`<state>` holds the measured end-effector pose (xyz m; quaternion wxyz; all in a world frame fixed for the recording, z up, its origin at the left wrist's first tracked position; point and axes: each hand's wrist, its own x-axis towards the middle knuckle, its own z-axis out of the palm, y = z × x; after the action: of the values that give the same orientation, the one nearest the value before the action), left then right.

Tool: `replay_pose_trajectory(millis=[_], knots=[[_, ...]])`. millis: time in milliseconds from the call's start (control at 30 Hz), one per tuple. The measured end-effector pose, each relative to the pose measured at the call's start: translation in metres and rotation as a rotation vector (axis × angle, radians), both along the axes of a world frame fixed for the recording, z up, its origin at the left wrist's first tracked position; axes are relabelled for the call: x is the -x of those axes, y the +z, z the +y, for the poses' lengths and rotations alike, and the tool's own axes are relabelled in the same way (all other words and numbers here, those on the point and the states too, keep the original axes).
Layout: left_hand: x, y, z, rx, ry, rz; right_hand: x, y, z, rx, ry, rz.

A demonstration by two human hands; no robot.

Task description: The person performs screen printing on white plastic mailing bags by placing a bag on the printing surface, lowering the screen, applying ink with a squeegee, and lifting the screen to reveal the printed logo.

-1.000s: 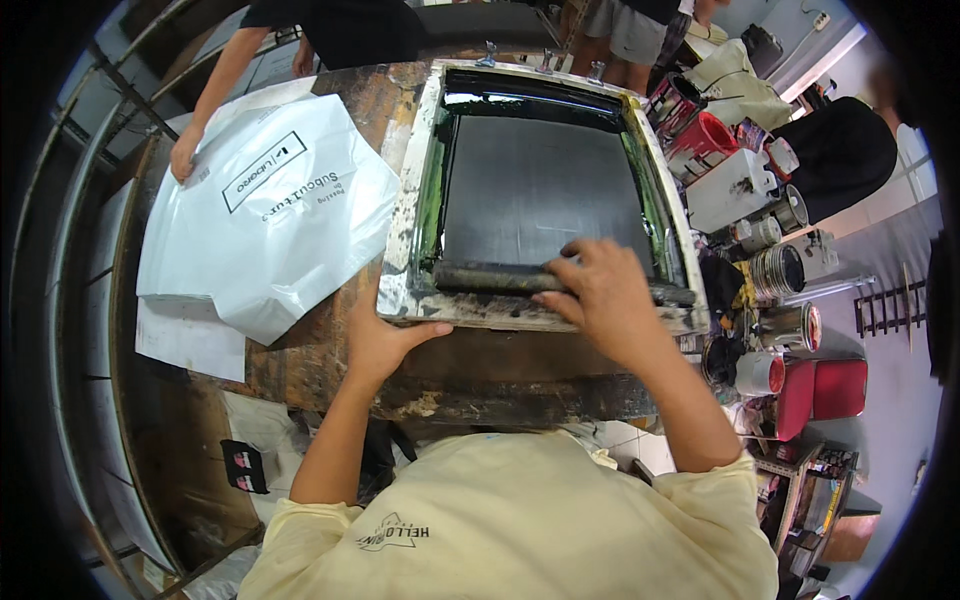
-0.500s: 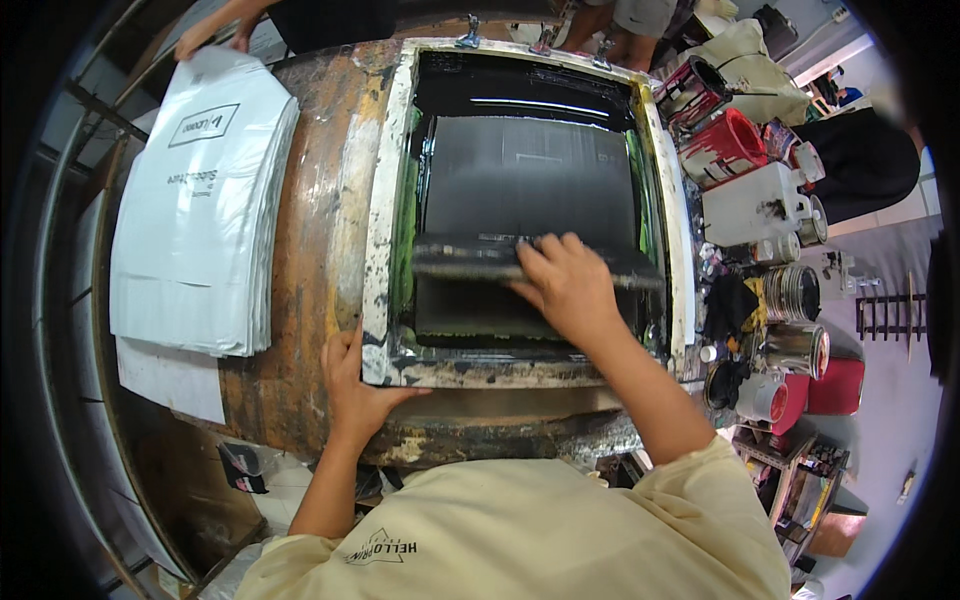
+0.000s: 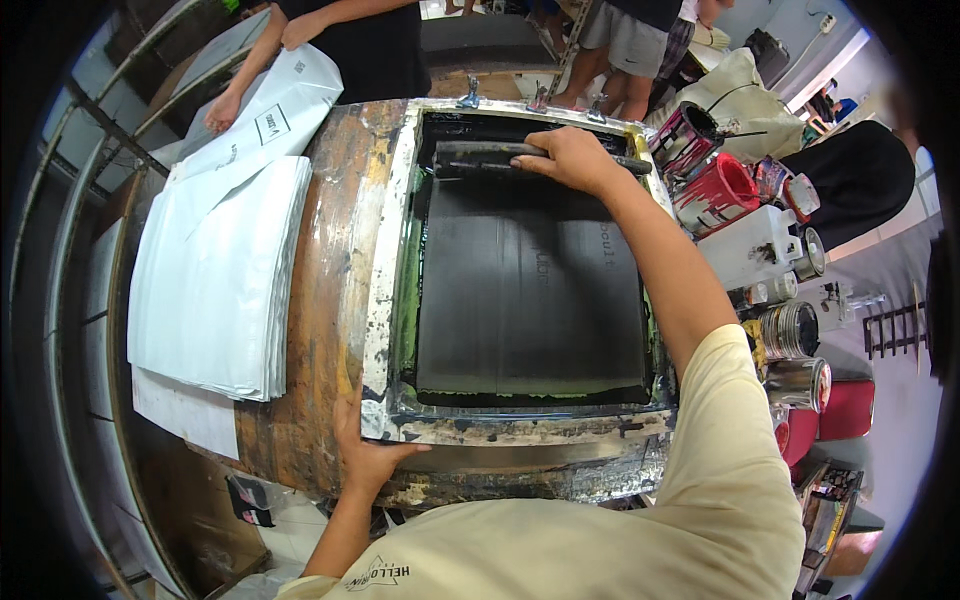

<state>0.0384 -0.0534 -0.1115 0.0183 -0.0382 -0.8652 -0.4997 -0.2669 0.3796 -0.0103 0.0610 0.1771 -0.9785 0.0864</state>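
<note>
Stands at a worn, stained brown wooden table (image 3: 325, 260) in a cluttered workshop. Grips a long, dark, bar-shaped squeegee (image 3: 470, 156) in the right hand (image 3: 572, 160), with fingers curled over its top, and lays it crosswise at the far end of the dark, ink-coated rectangular mesh (image 3: 510, 310). Sets the left hand (image 3: 362, 452) open around the near left corner of the paint-spotted white rectangular frame (image 3: 530, 431), with the thumb spread along the near edge and the fingers up the left side; cannot tell how firmly. Shows green smears along the inner left and right sides of that frame, and small metal clamps (image 3: 470, 95) on its far rail.

Has to the left a thick stack of flat white plastic bags (image 3: 215, 290), on top of a white paper sheet (image 3: 185, 410) that juts out at the near side. Faces, at the far left, a co-worker in dark clothes (image 3: 370, 55), with one hand beside a raised, printed white bag (image 3: 290, 95). Has to the right a magenta-smeared open can (image 3: 690, 135), a red-smeared bucket (image 3: 720, 187), a white plastic jug (image 3: 750, 245) and a silver metal tin (image 3: 800, 383), with a red chair (image 3: 848, 410) beyond.
</note>
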Motion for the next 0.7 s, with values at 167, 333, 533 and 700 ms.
replay_pose_trajectory(millis=[167,333,533,700], knots=[[-0.018,-0.058,-0.007,-0.253,-0.016,0.082,0.001,-0.005,0.007,0.012,0.040,0.131],[-0.024,-0.060,-0.011,-0.136,-0.027,0.087,-0.009,-0.024,-0.001,-0.026,0.030,0.178],[-0.018,-0.047,-0.004,-0.199,-0.008,0.059,-0.054,-0.032,-0.021,-0.018,-0.024,0.239],[-0.014,-0.044,-0.002,-0.228,-0.035,0.069,-0.150,-0.025,-0.052,0.016,-0.010,0.195]])
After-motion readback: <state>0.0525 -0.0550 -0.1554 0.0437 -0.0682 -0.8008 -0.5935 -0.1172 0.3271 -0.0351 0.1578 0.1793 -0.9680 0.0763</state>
